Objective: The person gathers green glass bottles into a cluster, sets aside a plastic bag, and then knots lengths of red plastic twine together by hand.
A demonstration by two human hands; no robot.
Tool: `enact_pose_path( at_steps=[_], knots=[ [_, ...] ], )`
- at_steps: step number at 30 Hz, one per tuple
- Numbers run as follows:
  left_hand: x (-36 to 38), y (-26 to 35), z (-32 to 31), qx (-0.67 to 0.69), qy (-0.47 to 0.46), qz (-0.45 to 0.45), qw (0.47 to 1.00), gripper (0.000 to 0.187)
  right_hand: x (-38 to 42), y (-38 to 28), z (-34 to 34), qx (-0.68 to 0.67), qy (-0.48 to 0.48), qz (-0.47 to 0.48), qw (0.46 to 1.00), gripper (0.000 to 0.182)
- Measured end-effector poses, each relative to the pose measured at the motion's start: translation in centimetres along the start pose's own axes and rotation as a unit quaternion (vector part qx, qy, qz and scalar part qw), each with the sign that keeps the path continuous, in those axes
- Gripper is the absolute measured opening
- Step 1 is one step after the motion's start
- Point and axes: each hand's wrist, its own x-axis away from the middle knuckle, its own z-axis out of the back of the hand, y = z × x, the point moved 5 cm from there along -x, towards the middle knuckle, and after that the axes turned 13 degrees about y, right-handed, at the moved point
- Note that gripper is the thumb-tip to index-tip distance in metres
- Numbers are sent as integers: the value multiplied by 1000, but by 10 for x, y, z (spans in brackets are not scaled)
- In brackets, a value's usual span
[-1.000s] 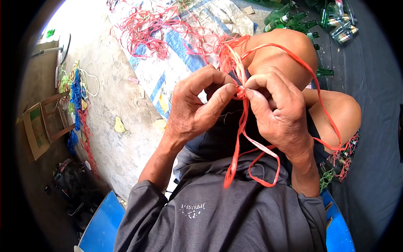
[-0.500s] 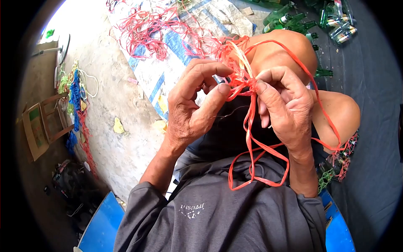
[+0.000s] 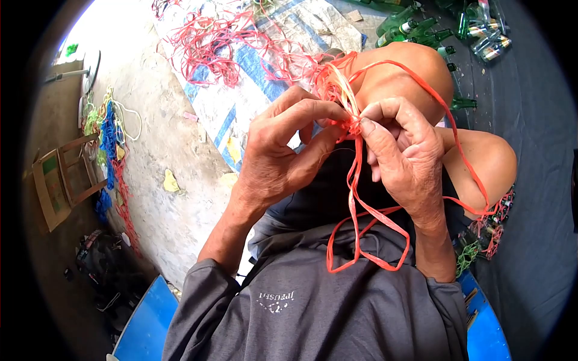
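Over my lap, a knotted bunch of red plastic twine [image 3: 348,127] sits between my two hands. My left hand [image 3: 286,141] pinches its left side between thumb and forefinger. My right hand [image 3: 402,141] grips the right side of the knot the same way, its other fingers curled. Loose red strands [image 3: 356,198] hang from the knot and loop over the grey shirt [image 3: 289,265]. One strand arcs from the bunch over my right knee and down beside the leg. The fingertips partly cover the knot.
A heap of tangled pink-red twine [image 3: 211,51] lies on a blue-and-white tarp [image 3: 238,129] ahead. Green glass bottles [image 3: 415,33] lie at the upper right. Blue, green and red cords [image 3: 108,138] hang at the left by a wooden frame [image 3: 81,165].
My left hand has moved right and closed its thumb and forefinger on the knot beside my right fingertips. The hanging loops have shifted slightly left.
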Motion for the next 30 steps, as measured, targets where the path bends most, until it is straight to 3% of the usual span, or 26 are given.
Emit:
enact_pose_path(
  at_steps=[13,16,18,21,26,30],
  knots=[
    [1,1,2,-5,21,-40,999,21,2,0,0,19,9,17,1000,3],
    [1,4,0,-8,38,-60,997,20,0,-10,1,38,1,101,994,4],
    [1,5,-1,-15,36,-67,997,20,-8,-20,-1,59,10,234,970,9],
    [1,6,-1,-30,36,-75,996,21,-9,-37,-8,125,-48,299,945,14],
    [3,2,0,-57,34,-96,993,21,-10,-31,-9,210,-80,285,932,14],
    [5,0,0,-55,36,-83,994,22,-13,-26,-7,163,-74,245,953,9]
  ],
)
